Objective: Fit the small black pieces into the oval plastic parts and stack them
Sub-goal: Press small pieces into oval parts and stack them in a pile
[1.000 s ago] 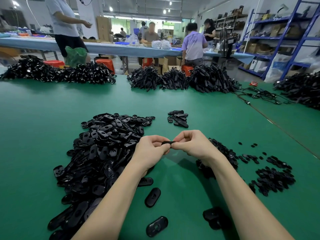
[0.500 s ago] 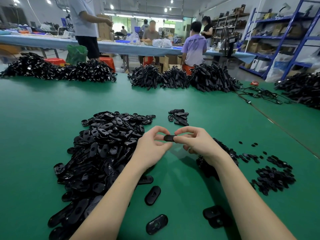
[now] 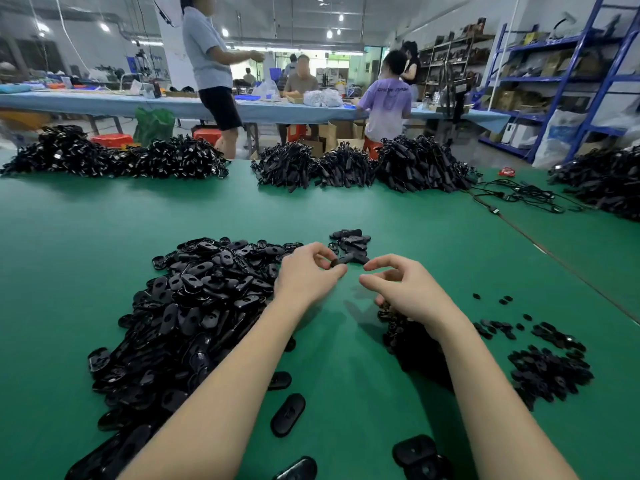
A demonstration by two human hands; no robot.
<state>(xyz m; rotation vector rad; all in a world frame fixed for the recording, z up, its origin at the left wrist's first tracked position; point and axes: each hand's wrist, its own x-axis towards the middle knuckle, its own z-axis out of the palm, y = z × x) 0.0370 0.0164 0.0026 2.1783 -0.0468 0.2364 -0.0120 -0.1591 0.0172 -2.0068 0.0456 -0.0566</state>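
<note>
Above the green table the left hand pinches a light, stiff oval part by its edges; the right hand hangs loosely curled, empty

We have one head-worn, wide-angle view, looking forward and down across the green surface from its near edge. Both forearms reach in close below us; the far edge and workshop beyond fill the top.

Across my green table lie heaps of black cable bundles. Beyond stand blue shelving, red stools and a long blue workbench.
</note>
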